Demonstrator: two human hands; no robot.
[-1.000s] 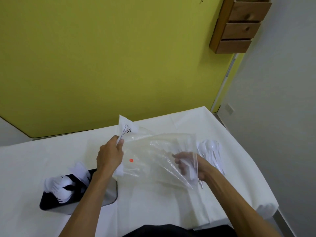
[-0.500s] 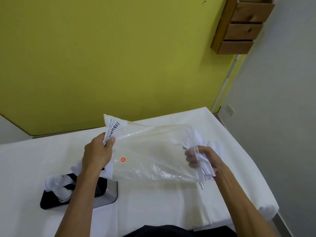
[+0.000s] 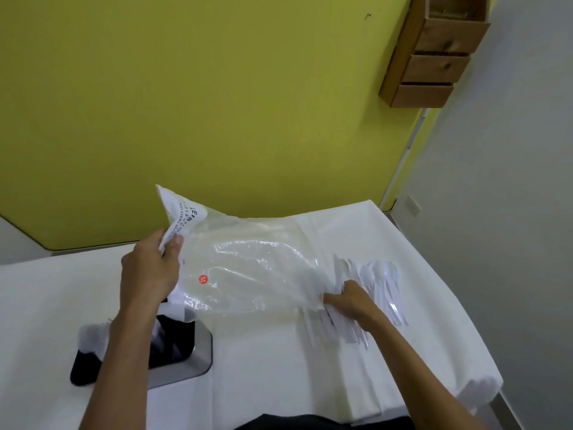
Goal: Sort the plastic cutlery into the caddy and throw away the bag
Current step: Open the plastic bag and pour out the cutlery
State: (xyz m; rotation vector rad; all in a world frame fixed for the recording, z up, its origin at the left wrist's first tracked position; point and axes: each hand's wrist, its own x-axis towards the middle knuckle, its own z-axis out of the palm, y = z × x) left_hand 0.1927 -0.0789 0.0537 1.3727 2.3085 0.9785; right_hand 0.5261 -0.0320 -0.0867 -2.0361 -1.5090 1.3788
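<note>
**A:** Where is the bag, and what room does it have?

**B:** The clear plastic bag [image 3: 248, 274], with a white printed header and a red round sticker, hangs stretched between both hands above the white-covered worktop [image 3: 279, 383]. Bare cloth lies under it and on toward the near edge. Its lower left corner overlaps the black-and-steel caddy [image 3: 198, 352], whose left end holds blurred white cutlery pieces [image 3: 90, 333].

**A:** And on the right?

**B:** A loose pile of white plastic spoons [image 3: 381, 280] lies just beside the bag's right end, near the worktop's right edge.

**A:** The grips?

**B:** The left hand [image 3: 148, 271] pinches the header, its grip pressed thumb against fingers. The right hand [image 3: 347, 301] has its grip curled round the bag's crumpled right end and rests on the pile. Blur hides whether it holds any handles too.

**A:** What differs from before?

**B:** Half a second ago the right hand was up off the worktop. Now it is down on the pile, and the bag is pulled wider. The left hand still pinches the header.
</note>
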